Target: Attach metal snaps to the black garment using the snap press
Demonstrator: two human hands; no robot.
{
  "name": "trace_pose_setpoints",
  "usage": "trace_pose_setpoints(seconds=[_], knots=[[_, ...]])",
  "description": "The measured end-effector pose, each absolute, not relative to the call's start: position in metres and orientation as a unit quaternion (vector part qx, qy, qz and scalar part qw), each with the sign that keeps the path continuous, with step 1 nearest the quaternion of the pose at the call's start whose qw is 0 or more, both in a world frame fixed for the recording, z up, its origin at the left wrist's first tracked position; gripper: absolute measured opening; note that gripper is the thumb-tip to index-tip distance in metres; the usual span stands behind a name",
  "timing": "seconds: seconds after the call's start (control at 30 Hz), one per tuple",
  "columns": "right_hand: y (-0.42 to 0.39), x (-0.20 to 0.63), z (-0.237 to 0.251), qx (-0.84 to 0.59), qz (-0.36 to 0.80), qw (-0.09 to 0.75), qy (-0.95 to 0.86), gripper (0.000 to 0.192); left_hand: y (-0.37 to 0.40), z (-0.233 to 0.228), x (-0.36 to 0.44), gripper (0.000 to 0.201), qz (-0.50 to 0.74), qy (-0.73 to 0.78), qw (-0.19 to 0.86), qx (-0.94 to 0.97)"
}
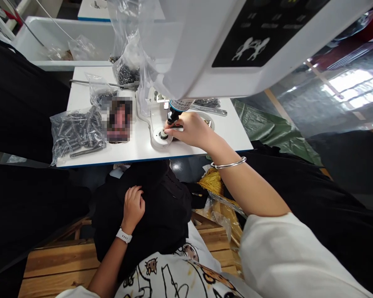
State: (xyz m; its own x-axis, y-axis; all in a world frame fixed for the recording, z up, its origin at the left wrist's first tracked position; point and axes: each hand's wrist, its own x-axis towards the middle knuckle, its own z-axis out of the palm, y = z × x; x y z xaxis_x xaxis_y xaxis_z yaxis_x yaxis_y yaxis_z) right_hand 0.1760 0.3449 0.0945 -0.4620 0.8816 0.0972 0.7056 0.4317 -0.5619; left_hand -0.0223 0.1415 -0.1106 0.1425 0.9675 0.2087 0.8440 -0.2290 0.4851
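My right hand [192, 129] reaches across the table edge to a white snap-press-like machine [186, 62]. Its thumb and fingertips are pinched together at the round white lower die [161, 142], just under the dark upper plunger [173, 117]. Whatever small piece sits between the fingertips is too small to make out. On my lap, my left hand [134, 207] lies flat on a black cloth [164, 198], fingers stretched out and close together, holding nothing visible.
A clear bag of dark spring-shaped parts [81, 130] lies on the white tabletop [133, 152], beside a pixelated patch. Behind stand a bag of small dark pieces [127, 74] and a white tub [62, 27]. A metal tool [216, 111] lies right of the machine. Black cloth [18, 91] hangs left.
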Motion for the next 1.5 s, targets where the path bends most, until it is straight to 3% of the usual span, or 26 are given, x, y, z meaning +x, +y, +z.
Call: trace_pose_setpoints(seconds=[0.63,1.5], knots=[[0.3456,0.1792,0.0983,-0.455,0.264,0.195,-0.828,0.010,0.1425,-0.1130,-0.0227,0.022,0.239,0.605,0.124,0.749],[0.3466,0.1747,0.0996,-0.471,0.229,0.167,-0.835,0.009,0.1407,-0.1078,-0.0222,0.024,0.238,0.613,0.139,0.741]])
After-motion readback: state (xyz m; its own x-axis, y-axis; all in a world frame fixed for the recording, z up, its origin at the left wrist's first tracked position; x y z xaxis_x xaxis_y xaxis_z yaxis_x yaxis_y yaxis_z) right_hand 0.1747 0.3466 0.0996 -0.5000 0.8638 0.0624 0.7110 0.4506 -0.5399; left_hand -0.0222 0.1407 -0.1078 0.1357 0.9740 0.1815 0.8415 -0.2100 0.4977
